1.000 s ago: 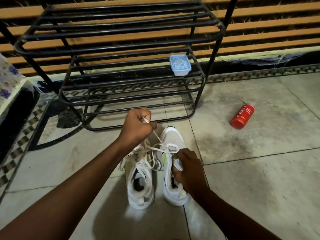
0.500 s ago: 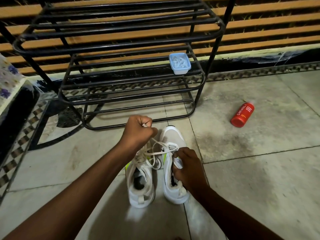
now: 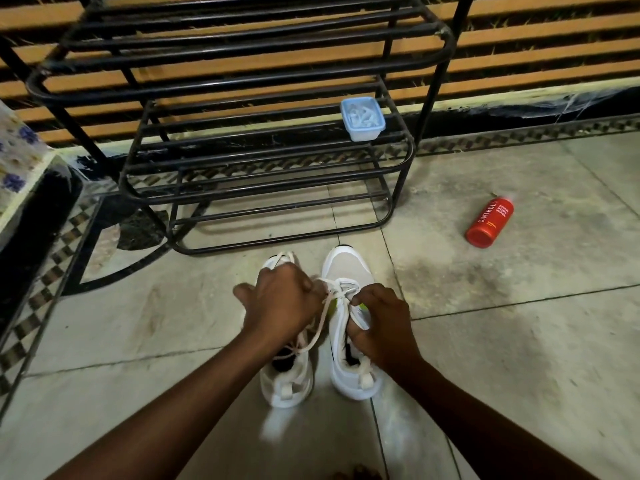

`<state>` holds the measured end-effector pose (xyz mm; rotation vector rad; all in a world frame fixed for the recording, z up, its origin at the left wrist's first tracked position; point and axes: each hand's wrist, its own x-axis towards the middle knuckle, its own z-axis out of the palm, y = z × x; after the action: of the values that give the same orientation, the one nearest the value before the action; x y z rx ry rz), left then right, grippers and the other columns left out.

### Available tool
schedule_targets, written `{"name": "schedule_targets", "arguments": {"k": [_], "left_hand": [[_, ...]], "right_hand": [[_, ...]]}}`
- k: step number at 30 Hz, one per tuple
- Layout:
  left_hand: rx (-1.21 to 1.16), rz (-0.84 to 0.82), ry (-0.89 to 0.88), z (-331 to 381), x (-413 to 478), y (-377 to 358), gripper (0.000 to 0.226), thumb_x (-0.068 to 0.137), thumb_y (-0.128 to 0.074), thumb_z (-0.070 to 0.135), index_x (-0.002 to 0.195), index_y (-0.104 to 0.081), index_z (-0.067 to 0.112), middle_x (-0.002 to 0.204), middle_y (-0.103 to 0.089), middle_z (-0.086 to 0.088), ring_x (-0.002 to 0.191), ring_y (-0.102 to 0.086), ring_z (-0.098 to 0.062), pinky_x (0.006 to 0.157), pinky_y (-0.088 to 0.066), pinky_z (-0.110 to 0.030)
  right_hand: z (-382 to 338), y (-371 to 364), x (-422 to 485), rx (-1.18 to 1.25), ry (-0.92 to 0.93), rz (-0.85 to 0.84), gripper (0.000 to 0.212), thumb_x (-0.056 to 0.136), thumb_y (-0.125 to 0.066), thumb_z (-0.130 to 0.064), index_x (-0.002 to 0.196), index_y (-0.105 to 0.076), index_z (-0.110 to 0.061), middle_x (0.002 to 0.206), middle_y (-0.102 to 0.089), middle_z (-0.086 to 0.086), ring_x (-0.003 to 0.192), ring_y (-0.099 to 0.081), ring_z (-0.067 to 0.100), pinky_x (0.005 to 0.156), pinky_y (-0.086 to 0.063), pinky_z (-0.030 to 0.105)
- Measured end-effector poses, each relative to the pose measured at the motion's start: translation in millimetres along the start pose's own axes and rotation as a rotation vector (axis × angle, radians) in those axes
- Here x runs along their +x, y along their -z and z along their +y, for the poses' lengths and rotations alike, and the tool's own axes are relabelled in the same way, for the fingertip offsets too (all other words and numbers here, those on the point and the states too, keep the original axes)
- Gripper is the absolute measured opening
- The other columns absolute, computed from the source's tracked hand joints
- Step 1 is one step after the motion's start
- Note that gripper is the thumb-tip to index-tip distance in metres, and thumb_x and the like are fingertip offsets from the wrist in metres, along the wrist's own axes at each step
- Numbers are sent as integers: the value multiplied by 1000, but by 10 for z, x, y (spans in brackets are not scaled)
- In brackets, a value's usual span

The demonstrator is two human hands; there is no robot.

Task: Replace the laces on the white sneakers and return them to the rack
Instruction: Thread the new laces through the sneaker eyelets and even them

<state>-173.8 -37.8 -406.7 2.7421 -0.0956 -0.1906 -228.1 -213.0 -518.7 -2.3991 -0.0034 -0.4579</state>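
Left grip: a white lace (image 3: 320,327) is held in the curled fingers of the left hand (image 3: 280,303), closed into a fist over the left sneaker (image 3: 287,379).
Right grip: the laced upper of the right sneaker (image 3: 349,268) is pinched between thumb and curled fingers of the right hand (image 3: 381,327).
Surface: pale, stained floor tiles (image 3: 519,341) are seen in front of the black metal rack (image 3: 277,171); a patterned border strip runs behind it.
Room: a wall of orange slats (image 3: 519,46) is set behind the rack.
Sneakers' place: both are stood on the floor just in front of the rack's bottom rail, side by side.
Heading: toes are pointed at the rack, heels away from it.
Long axis: both are laid parallel, square to the rack's front rail.
Other things: a small blue-rimmed container (image 3: 362,118) is set on the rack's middle shelf, at its right end; a red bottle (image 3: 489,220) is laid on its side to the right of the rack.
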Motion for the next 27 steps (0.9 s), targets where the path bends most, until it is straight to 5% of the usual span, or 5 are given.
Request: {"name": "schedule_targets", "arguments": {"k": [5, 11, 16, 21, 27], "left_hand": [[72, -167, -187, -1, 422, -286, 37, 91, -64, 28, 127, -55, 34, 123, -68, 10, 127, -52, -20, 100, -23, -47], [-442, -137, -62, -9, 679, -254, 9, 83, -78, 19, 80, -72, 26, 70, -70, 14, 78, -69, -9, 73, -48, -31], [-795, -163, -232, 162, 497, 282, 6, 89, -76, 2, 85, -76, 7, 74, -69, -18, 59, -62, -16, 61, -52, -29], [-811, -86, -423, 238, 354, 682, 7, 91, -74, 3, 95, -79, 0, 81, -76, -3, 64, -64, -3, 59, -50, -18], [-685, 38, -329, -308, 529, 760, 10, 89, -78, 12, 98, -83, 10, 94, -80, 5, 90, -75, -9, 81, -58, -24]], "right_hand": [[39, 54, 3, 145, -91, 61, 32, 69, -77, -35, 94, -58, -35, 96, -62, -17, 95, -64, 10, 79, -52, 49], [-44, 151, 123, 254, -125, 115, 23, 79, -65, -34, 98, -66, -21, 98, -66, -12, 99, -61, 13, 87, -48, 36], [-347, 249, 506, 394, -154, 41, 36, 77, -71, -8, 110, -62, -20, 101, -71, -12, 99, -66, 4, 82, -49, 20], [-690, 386, 1028, 778, -189, -101, 21, 80, -77, -18, 96, -67, -8, 68, -65, 17, 67, -63, 21, 68, -50, 35], [-586, 604, 1229, 772, -237, 33, 5, 88, -73, -2, 86, -71, 3, 67, -64, 9, 61, -58, 9, 61, -46, 19]]}}
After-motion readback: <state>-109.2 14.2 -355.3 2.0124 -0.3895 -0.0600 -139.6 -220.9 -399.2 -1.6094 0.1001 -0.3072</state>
